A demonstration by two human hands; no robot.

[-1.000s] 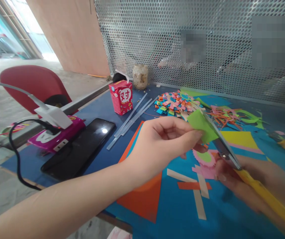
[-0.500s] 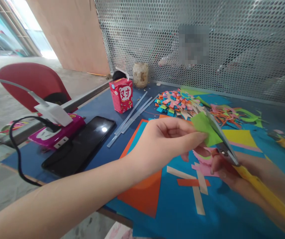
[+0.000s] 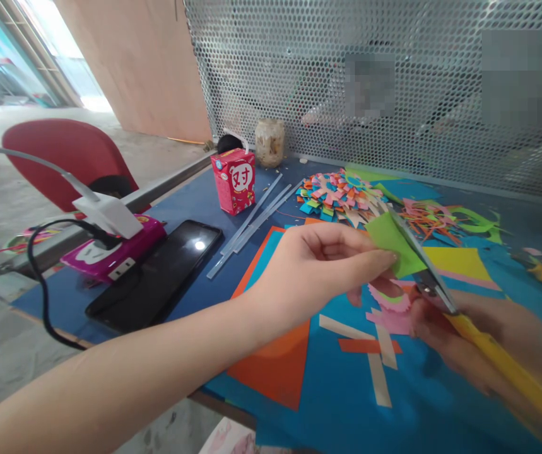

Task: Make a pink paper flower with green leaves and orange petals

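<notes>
Between the thumb and fingers of my left hand (image 3: 327, 261) is a small piece of green paper (image 3: 394, 243). My right hand (image 3: 455, 334) is closed around a pair of scissors (image 3: 434, 284) with yellow handles, partly cut off by the frame's right side. The blades lie along the green paper's right edge; I cannot tell whether they are biting into it. Below the hands are pink scalloped paper (image 3: 394, 302), an orange strip (image 3: 370, 346) and several cream strips (image 3: 379, 378), lying on a large blue sheet (image 3: 327, 403).
A black phone (image 3: 157, 277), a purple power strip (image 3: 114, 252) with plugs, clear sticks (image 3: 252, 221), a red drink carton (image 3: 234, 183) and a glass jar (image 3: 269, 144) stand or lie leftward. Behind are fringed paper rings (image 3: 337, 195), paper scraps (image 3: 431, 221) and a perforated metal panel (image 3: 299, 82).
Both hands keep almost the same pose with the green paper and scissors. The whole view has shifted slightly, so things on the table appear a little further right.
</notes>
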